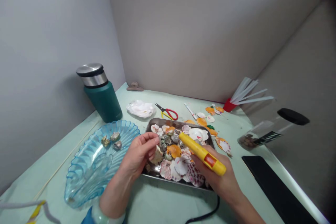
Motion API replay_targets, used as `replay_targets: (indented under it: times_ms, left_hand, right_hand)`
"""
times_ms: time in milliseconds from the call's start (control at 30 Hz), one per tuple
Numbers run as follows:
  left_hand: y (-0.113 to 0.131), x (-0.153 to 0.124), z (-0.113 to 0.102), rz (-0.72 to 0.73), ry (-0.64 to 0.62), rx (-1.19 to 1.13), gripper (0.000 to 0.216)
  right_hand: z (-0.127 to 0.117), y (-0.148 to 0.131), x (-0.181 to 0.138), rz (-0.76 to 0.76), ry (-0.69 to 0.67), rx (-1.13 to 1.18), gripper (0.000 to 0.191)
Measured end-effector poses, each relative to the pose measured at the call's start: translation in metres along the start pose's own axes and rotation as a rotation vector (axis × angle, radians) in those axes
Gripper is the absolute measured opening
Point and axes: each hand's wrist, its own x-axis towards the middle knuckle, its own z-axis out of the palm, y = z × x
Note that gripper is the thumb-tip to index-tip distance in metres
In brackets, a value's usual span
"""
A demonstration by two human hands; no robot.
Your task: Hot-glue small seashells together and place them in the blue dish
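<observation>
My right hand (219,178) grips a yellow glue gun (202,153), its nozzle aimed up-left over a metal tray (152,125) full of seashells. My left hand (140,154) is closed in a pinch on a small pale shell (158,155) above the tray's left edge, close to the gun's tip. Left of the tray lies a blue shell-shaped glass dish (86,168) with three small snail shells (112,140) stuck near its upper rim. A black cord (207,213) runs from the gun toward me.
A teal flask (101,92) stands at the back left. Behind the tray lie a white shell dish (141,109), red-handled scissors (168,112), loose orange shells (210,120), glue sticks in a red holder (243,94). A clear jar (270,129) and black slab (273,189) lie right.
</observation>
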Motion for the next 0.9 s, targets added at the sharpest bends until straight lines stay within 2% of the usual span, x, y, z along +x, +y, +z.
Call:
replay_targets:
  times_ms: [100,200,400,533,667,900]
  left_hand:
    - [0.003,-0.004,-0.002,0.05,0.03,0.187,0.024]
    - [0.004,-0.008,-0.002,0.108,0.118,0.432,0.019]
    - [0.009,-0.012,-0.009,0.341,0.228,0.984,0.007]
    - [0.013,-0.013,-0.014,0.396,0.159,1.27,0.012]
    - [0.016,-0.015,-0.015,0.37,0.095,1.537,0.016]
    - [0.015,-0.019,-0.008,0.325,0.023,1.758,0.021]
  right_hand:
    - [0.002,-0.001,0.001,0.036,0.053,0.016,0.011]
    - [0.003,-0.001,0.001,0.094,0.076,0.023,0.013]
    - [0.006,0.004,0.0,0.146,0.115,0.085,0.019]
    - [0.006,0.005,-0.001,0.154,0.092,0.085,0.019]
    - [0.005,0.002,0.0,0.147,0.112,0.071,0.019]
    - [0.005,0.0,0.002,0.13,0.133,0.049,0.02]
